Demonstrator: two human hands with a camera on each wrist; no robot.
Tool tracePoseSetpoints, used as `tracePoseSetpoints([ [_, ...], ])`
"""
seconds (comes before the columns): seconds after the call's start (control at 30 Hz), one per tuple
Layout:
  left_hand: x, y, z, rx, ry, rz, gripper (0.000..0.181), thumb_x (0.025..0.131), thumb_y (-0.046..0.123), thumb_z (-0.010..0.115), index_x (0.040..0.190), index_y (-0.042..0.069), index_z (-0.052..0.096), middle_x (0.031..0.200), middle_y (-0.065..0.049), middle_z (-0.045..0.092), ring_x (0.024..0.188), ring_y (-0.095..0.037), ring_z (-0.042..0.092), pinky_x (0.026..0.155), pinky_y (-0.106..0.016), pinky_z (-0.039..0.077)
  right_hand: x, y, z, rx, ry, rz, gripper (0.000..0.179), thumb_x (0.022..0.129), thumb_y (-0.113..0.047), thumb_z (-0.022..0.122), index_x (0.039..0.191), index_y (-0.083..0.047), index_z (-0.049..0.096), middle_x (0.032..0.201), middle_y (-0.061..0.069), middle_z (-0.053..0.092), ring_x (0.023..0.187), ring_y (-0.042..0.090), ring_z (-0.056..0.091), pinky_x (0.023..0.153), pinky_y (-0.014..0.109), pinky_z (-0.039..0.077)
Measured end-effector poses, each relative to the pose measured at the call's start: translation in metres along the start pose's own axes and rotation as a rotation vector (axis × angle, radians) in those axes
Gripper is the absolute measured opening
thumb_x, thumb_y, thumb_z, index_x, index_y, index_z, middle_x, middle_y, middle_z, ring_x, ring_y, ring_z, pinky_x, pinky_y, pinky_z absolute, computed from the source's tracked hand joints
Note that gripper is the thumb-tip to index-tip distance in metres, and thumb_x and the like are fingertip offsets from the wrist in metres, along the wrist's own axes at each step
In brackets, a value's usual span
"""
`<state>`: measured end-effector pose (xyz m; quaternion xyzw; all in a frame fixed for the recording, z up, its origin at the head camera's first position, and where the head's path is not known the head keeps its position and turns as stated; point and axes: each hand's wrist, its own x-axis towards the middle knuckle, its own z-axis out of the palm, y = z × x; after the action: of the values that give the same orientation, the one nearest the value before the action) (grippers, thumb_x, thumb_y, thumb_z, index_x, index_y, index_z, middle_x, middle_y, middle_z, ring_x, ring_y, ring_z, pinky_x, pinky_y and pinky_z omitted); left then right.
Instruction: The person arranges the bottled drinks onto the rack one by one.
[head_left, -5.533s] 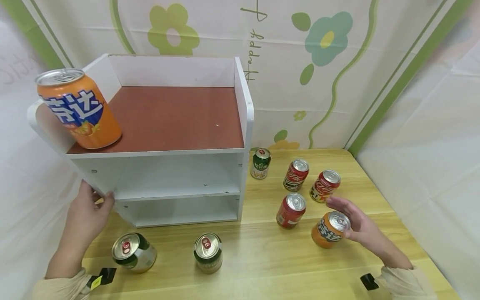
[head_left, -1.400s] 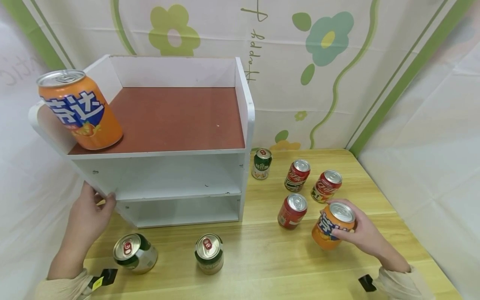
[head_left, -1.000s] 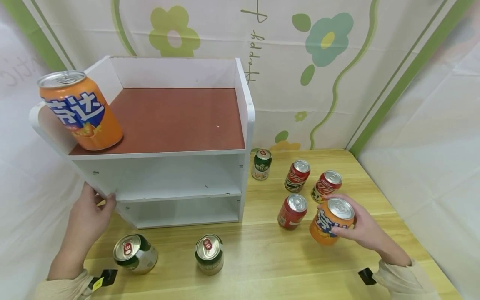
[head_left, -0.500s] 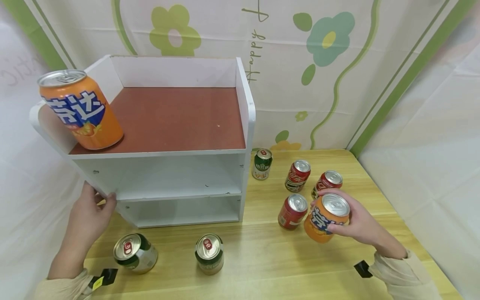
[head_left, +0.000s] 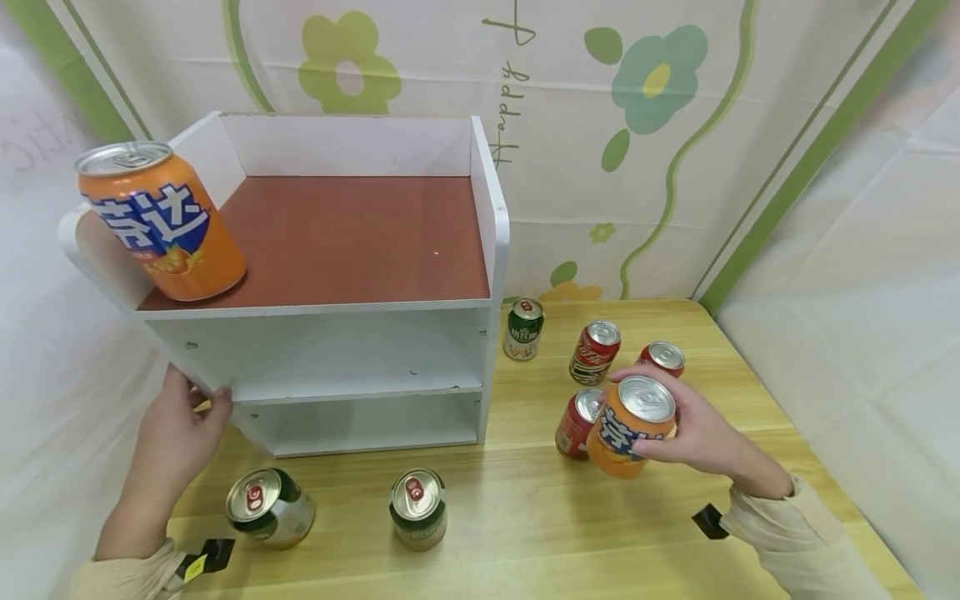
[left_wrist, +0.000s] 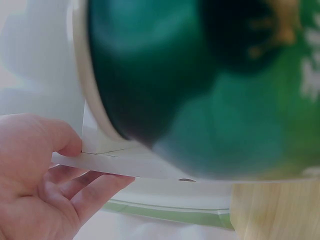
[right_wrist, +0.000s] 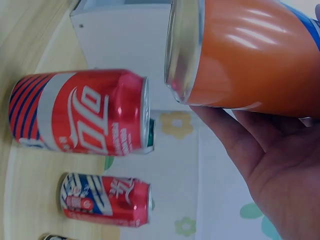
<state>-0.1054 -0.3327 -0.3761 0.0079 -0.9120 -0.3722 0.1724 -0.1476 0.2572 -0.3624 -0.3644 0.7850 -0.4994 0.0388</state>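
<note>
My right hand (head_left: 701, 433) grips an orange soda can (head_left: 624, 435) by its side, thumb in front, holding it up over the table. In the head view this can overlaps a red cola can (head_left: 573, 429) behind it. The right wrist view shows the orange can (right_wrist: 250, 55) with fingers (right_wrist: 235, 140) under it and red cola cans alongside. My left hand (head_left: 180, 425) pinches the front edge of the left side panel of a white shelf (head_left: 360, 312). In the left wrist view, a green can (left_wrist: 200, 100) blocks much of that panel from sight.
Another orange can (head_left: 168, 225) stands on the shelf's red-brown top, at its left front corner. Two green-and-gold cans (head_left: 270, 507) stand before the shelf. To its right are a green can (head_left: 523, 329) and more red cans (head_left: 595, 352). Printed cloth (head_left: 555, 192) hangs behind.
My right hand has closed round the orange can, lifted it and carried it left, towards the nearest red can. My left hand stays on the shelf's edge.
</note>
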Motion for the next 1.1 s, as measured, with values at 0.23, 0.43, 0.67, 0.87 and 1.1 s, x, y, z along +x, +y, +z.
tracePoseSetpoints([
  [0.23,0.000,-0.001,0.000,0.007,-0.002,-0.001,0.055,0.102,0.007,0.051,0.150,-0.002,0.025,0.141,-0.039,0.043,0.115,-0.066,0.051,0.069,0.003,0.035,0.014,-0.011,0.005,0.032,-0.029,0.000,0.078,0.075,0.012,0.078,0.145,-0.003,0.046,0.132,0.008,0.061,0.116,0.016,0.063,0.087,0.035,0.058],
  [0.43,-0.001,-0.002,0.000,0.009,0.000,0.001,0.055,0.102,0.007,0.051,0.149,-0.002,0.026,0.140,-0.039,0.044,0.114,-0.066,0.051,0.069,0.003,0.035,0.027,-0.020,0.008,0.082,-0.083,-0.004,0.077,0.076,0.011,0.079,0.144,-0.003,0.046,0.130,0.021,0.062,0.114,0.020,0.065,0.089,0.037,0.057],
  [0.67,-0.001,-0.001,-0.001,0.022,-0.004,-0.008,0.055,0.102,0.008,0.052,0.150,-0.002,0.025,0.142,-0.039,0.043,0.115,-0.065,0.051,0.070,-0.004,0.046,0.044,-0.030,0.016,0.167,-0.142,-0.029,0.074,0.078,0.012,0.076,0.143,0.002,0.042,0.130,0.014,0.065,0.117,0.026,0.064,0.093,0.039,0.056],
  [0.87,-0.001,0.000,0.000,0.011,0.003,0.005,0.055,0.102,0.007,0.052,0.149,-0.002,0.025,0.141,-0.039,0.044,0.114,-0.066,0.052,0.070,0.002,0.037,0.055,-0.038,0.024,0.139,-0.130,-0.045,0.073,0.077,0.009,0.079,0.140,-0.006,0.045,0.127,0.021,0.064,0.114,0.026,0.065,0.091,0.041,0.057],
  [1.1,-0.001,0.000,0.000,0.001,0.000,0.009,0.056,0.102,0.007,0.051,0.150,-0.001,0.025,0.143,-0.038,0.042,0.115,-0.066,0.051,0.070,0.002,0.035,0.070,-0.048,0.033,0.144,-0.151,-0.062,0.070,0.077,0.002,0.083,0.136,-0.006,0.045,0.127,0.012,0.062,0.112,0.027,0.064,0.090,0.042,0.057],
])
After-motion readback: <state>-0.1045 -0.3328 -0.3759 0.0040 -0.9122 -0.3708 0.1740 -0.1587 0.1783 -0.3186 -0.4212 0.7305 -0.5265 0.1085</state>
